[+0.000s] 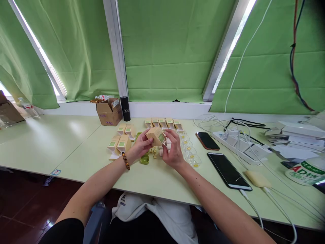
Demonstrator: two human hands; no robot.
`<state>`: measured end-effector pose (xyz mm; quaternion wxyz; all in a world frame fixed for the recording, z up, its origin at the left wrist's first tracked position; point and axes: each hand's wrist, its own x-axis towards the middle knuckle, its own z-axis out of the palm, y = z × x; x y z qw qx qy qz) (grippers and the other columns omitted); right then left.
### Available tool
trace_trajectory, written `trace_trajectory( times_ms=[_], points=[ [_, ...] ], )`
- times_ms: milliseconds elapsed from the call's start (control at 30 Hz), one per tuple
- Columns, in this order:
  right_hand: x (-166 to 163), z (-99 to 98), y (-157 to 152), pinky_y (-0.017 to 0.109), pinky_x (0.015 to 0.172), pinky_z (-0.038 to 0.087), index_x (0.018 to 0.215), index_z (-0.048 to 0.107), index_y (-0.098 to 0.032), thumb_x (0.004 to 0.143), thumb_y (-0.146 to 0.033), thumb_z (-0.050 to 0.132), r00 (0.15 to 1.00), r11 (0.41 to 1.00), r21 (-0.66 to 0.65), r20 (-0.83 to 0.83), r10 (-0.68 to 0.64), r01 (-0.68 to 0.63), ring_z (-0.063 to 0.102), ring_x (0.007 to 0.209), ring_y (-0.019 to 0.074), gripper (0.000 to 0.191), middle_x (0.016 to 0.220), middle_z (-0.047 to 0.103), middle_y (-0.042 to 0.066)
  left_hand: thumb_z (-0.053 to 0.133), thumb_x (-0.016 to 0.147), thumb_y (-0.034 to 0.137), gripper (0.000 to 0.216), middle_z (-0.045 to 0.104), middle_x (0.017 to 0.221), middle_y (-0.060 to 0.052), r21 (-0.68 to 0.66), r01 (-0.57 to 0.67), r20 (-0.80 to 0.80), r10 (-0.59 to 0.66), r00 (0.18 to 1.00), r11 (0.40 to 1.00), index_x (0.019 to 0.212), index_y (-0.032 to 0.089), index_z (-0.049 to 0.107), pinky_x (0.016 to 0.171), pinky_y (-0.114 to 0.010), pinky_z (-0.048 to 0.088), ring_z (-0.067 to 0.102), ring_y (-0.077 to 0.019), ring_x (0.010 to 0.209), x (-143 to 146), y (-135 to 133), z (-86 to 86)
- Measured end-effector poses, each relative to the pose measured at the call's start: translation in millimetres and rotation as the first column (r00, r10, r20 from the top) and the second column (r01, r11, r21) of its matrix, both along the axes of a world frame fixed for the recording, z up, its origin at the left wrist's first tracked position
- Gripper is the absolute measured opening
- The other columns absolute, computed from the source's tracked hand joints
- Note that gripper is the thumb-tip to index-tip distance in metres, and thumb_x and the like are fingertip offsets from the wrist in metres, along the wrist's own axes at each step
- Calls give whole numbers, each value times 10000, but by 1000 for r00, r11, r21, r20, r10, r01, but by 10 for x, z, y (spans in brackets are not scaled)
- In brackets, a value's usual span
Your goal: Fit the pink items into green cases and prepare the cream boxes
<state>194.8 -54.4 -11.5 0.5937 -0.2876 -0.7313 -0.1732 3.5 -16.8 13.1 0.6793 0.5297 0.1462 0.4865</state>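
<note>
My left hand point(141, 146) grips a small tan cardboard box point(153, 136) with a green label or window, tilted above the table. My right hand point(174, 151) is at the box's right end, fingers curled against its edge. Below the hands lie small tan pieces point(154, 151), a square green tray point(144, 159) and white pieces partly hidden by my right hand. Similar boxes point(124, 143) with flaps out stand left of my hands, and a row of boxes point(162, 122) stands behind. Clear plastic cups point(192, 157) with yellow spots lie to the right.
On the right are a phone point(207, 140), a larger phone point(228, 170) on a cable, a power strip point(241, 147), tangled white cords and a plastic bottle point(306, 171). A brown carton point(109, 112) and a black cylinder point(125, 108) stand at the back left.
</note>
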Motion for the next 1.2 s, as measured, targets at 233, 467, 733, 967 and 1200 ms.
trace_trajectory(
  times_ms=[233,467,733,967,1200],
  points=[
    [-2,42,-35,594,1001,631,1559,463,-263,1024,-138,494,994,995,50,-64,-85,88,664,1267,334,550,1317,664,162,1005,728,419,752,704,1382,-126,15,-28,21,27,999,1000,1344,214,624,1073,-403,580,684,-290,1309,-13,100,-55],
    [-49,72,-98,531,939,652,1481,515,-248,1055,-204,520,991,995,-86,-124,-58,47,714,1218,317,429,1318,698,159,875,820,231,549,706,1359,-127,597,-397,-126,570,812,697,1317,225,642,1057,-438,592,677,-279,1286,15,74,-131],
    [-98,64,-141,544,922,673,1550,434,-240,1041,-254,555,997,976,-213,-47,-67,55,681,1295,347,523,1438,641,204,635,939,103,483,711,1375,-150,975,-197,41,798,602,99,1406,226,618,1133,-547,583,676,-290,1346,2,25,-204],
    [-100,55,-149,515,922,677,1551,404,-227,979,-181,548,997,965,-255,-19,-68,61,713,1214,324,591,1416,653,195,569,984,100,463,704,1391,-153,994,-112,66,849,525,-8,1427,229,617,1119,-509,608,657,-288,1380,-17,17,-208],
    [-101,50,-155,480,810,676,1549,393,-218,962,-183,545,995,945,-314,8,-96,93,738,1055,303,607,1342,683,183,523,1048,137,389,703,1409,-168,999,-39,40,860,509,-23,1411,219,637,1133,-508,606,647,-293,1408,-35,25,-203]
  ],
)
